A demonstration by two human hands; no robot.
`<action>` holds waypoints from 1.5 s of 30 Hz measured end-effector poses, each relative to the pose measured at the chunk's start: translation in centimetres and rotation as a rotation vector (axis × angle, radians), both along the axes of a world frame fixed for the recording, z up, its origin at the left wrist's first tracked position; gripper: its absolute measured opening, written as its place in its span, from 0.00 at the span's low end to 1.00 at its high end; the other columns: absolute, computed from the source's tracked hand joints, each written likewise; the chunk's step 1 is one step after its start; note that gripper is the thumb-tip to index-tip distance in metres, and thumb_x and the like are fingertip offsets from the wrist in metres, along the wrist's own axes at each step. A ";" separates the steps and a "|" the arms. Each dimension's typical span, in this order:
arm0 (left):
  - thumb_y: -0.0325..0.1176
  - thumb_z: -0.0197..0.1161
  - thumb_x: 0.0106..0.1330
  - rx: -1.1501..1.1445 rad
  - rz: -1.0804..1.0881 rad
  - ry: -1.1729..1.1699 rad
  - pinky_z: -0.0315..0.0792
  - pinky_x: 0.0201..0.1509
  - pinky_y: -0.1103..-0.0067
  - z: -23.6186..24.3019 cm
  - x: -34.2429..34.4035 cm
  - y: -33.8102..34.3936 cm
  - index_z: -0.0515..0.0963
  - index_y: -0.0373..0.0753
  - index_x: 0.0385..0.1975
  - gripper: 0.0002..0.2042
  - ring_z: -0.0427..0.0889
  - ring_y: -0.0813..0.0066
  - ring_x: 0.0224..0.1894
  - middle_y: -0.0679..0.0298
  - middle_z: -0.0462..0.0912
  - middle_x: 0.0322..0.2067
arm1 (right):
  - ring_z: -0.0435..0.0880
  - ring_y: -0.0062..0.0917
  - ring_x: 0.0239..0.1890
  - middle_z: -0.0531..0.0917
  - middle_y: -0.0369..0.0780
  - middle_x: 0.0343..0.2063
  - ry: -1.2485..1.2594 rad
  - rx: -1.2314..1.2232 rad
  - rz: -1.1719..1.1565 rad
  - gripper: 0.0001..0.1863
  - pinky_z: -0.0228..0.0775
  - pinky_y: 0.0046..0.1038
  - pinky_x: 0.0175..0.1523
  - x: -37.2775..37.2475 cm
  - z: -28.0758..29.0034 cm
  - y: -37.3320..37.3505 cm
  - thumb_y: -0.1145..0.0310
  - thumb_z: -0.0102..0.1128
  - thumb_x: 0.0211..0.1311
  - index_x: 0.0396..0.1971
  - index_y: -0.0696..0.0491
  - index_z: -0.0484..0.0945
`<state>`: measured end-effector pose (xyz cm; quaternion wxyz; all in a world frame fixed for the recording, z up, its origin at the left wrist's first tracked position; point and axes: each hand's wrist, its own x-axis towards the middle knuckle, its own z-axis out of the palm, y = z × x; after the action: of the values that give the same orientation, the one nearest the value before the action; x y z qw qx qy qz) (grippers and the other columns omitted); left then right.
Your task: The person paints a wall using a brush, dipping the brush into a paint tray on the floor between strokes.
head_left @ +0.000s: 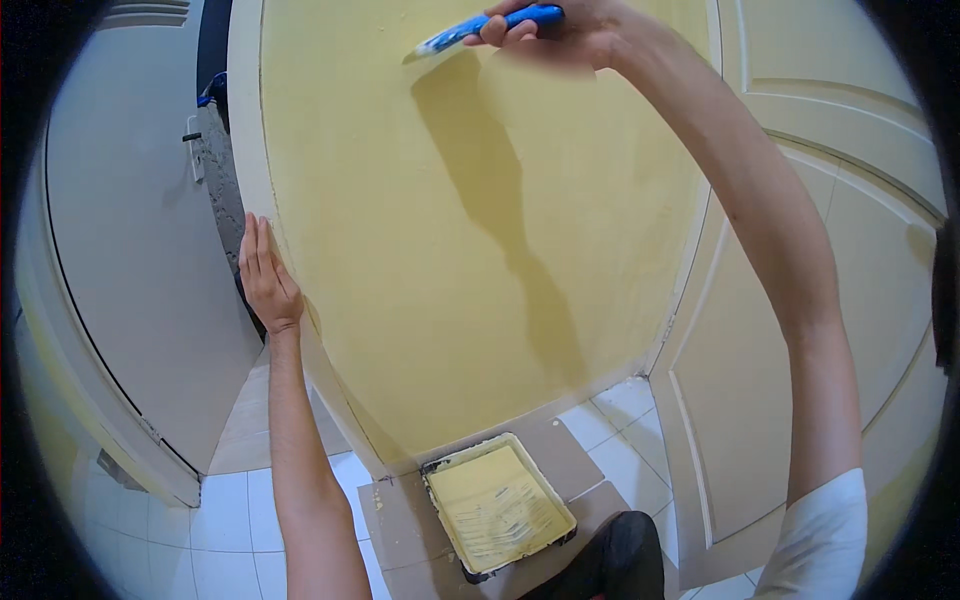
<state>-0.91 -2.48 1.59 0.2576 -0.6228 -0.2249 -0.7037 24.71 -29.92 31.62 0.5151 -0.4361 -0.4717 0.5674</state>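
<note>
In my right hand, high up in front of the wall, is a paintbrush with a blue handle. My fingers are wrapped round it, and its yellow-smeared bristle end points left at the yellow wall. I cannot tell whether the bristles touch the surface. My left hand lies flat against the white door frame at the wall's left edge, fingers stretched upward and holding nothing. Below, on the floor, sits a paint tray with yellow paint in it and smears on its ridged part.
Brown cardboard lies under the tray on the white floor tiles. To the left stands a grey door with a handle. A cream panelled door borders the wall on the right. My dark-clad knee is beside the tray.
</note>
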 end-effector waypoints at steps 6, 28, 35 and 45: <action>0.23 0.43 0.62 -0.015 -0.014 -0.003 0.61 0.70 0.69 -0.2 1.3 -0.2 0.66 0.41 0.65 0.27 0.65 0.60 0.67 0.59 0.65 0.67 | 0.74 0.19 0.19 0.75 0.38 0.19 -1.170 0.600 -0.830 0.10 0.70 0.23 0.22 0.4 -0.9 0.5 0.75 0.43 0.68 0.32 0.60 0.74; 0.27 0.37 0.67 -0.030 0.042 0.020 0.58 0.71 0.68 -0.4 0.9 -0.2 0.63 0.41 0.67 0.26 0.61 0.61 0.70 0.59 0.62 0.69 | 0.83 0.32 0.19 0.80 0.46 0.18 -1.795 0.506 -0.959 0.42 0.77 0.29 0.23 -3.0 -35.7 5.2 0.75 0.58 0.52 0.67 0.68 0.52; 0.23 0.41 0.62 -0.026 0.038 0.018 0.60 0.70 0.69 -0.5 1.1 -0.1 0.65 0.40 0.66 0.28 0.63 0.61 0.68 0.59 0.63 0.68 | 0.82 0.31 0.16 0.78 0.45 0.18 -1.808 0.337 -0.785 0.46 0.76 0.30 0.20 -3.3 -45.1 3.0 0.74 0.57 0.50 0.70 0.65 0.46; 0.24 0.42 0.64 0.011 0.020 0.008 0.60 0.68 0.69 -0.8 1.4 0.4 0.65 0.43 0.66 0.27 0.64 0.62 0.68 0.62 0.64 0.68 | 0.83 0.46 0.25 0.80 0.52 0.27 -1.454 0.065 -0.618 0.42 0.78 0.43 0.33 -3.7 -53.8 -0.4 0.72 0.55 0.55 0.72 0.52 0.49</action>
<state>0.51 -2.08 0.81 0.2689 -0.6217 -0.2264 -0.6999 21.05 -30.35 -22.17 0.2243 -0.7936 -0.5640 -0.0429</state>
